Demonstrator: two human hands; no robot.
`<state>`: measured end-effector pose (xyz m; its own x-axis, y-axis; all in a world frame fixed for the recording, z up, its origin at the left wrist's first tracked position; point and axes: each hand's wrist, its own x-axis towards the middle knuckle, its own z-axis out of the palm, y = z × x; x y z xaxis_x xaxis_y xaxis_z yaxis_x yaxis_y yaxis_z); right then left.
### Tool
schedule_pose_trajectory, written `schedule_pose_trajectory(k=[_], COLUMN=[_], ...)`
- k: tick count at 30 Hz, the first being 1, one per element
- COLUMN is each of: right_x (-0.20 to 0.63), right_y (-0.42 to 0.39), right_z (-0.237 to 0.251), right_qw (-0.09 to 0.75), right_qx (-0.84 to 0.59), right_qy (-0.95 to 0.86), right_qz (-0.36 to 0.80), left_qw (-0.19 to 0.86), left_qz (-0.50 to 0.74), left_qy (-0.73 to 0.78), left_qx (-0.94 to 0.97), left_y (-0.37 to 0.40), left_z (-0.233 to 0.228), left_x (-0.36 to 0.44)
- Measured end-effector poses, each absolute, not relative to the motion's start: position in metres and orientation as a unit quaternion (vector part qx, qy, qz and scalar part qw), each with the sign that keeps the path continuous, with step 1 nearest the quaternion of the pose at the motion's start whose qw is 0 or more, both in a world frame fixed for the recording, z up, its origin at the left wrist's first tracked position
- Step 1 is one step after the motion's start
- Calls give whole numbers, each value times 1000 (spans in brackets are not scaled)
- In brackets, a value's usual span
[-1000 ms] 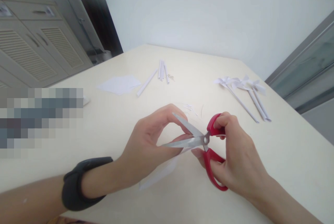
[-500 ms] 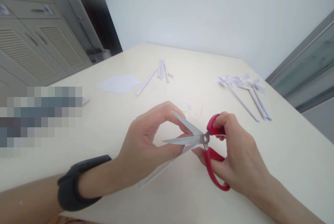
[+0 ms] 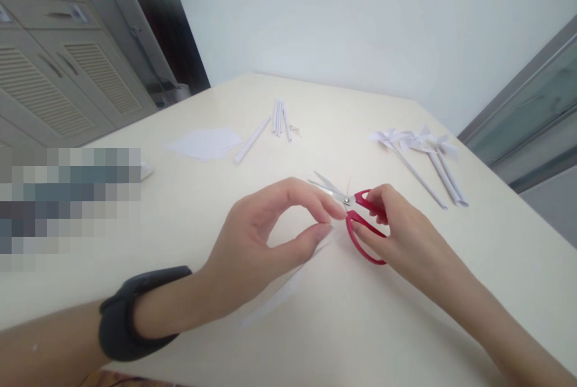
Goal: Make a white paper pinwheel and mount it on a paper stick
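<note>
Red-handled steel scissors (image 3: 356, 219) rest low on a cream worktop (image 3: 406, 315), gripped by the right hand (image 3: 396, 231). Left hand (image 3: 265, 243) pinches a white paper strip (image 3: 288, 288). Grey louvred cabinets (image 3: 67, 86) stand behind; no writing is legible.

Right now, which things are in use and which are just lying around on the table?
In use:
- red-handled steel scissors, in the right hand
- thin white paper piece, pinched by the left hand

Lying about:
- white paper pinwheels
- rolled white paper sticks
- flat white paper sheets
</note>
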<state>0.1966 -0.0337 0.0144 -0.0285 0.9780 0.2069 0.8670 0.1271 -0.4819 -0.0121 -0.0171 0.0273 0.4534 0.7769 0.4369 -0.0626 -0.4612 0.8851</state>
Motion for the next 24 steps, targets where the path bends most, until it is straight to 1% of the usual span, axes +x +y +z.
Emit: schedule_pose_trajectory(k=[5,9,13,16,18,20,21,22,24], right_x=[203,204,206,204,198,191,187,184,179], right_y=[-28,-26,-26,-30,-35,-41,-43,-45,-48], right_z=[2,-3,-3,5,14,21,23,23,21], right_qw=[155,123,107,139,204,273,294,305,296], right_qx=[-654,-646,-632,-620,-604,-552,-532,-510,-477], right_qy=[-734,-751,-766,-770,-769,-786,-793,-803,-827], right_qz=[96,65,50,58,53,54,49,46,37], left_qw=[462,505,532,546,555,563,565,566,566], left_qz=[407,357,322,307,296,285,281,278,271], left_qy=[316,334,340,358,369,372,371,370,369], left_qx=[722,711,705,693,684,680,681,682,685], left_y=[-14,-9,-5,-3,-3,-2,-1,-1,0], left_z=[28,27,22,17,14,11,10,9,8], left_x=[-10,-7,-7,-6,-6,-6,-6,-6,-6])
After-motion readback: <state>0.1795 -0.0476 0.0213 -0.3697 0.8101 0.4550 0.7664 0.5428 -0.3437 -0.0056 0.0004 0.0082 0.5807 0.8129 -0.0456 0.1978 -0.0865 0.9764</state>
